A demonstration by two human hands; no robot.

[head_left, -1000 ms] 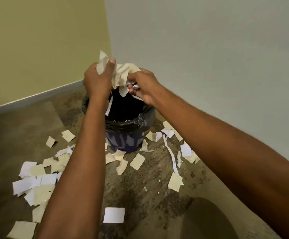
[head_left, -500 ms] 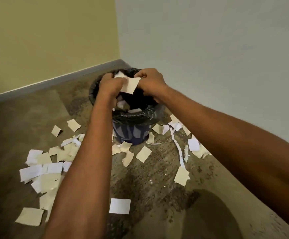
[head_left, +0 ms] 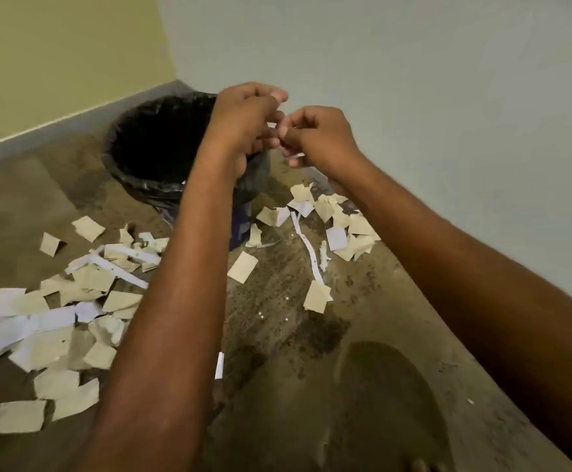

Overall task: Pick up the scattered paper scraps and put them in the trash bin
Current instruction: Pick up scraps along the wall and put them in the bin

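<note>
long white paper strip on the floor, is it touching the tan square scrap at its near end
Touching. The head view shows the long white paper strip ending on the top edge of the tan square paper scrap, no floor between.

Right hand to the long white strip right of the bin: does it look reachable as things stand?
Probably yes: the long white strip lies on bare floor near the right hand, with nothing lying over its length.

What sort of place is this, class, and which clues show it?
Probably the corner of an indoor room: a yellow wall with a grey skirting board meets a pale wall, over a stained floor with a black-lined trash bin among paper scraps.
</note>
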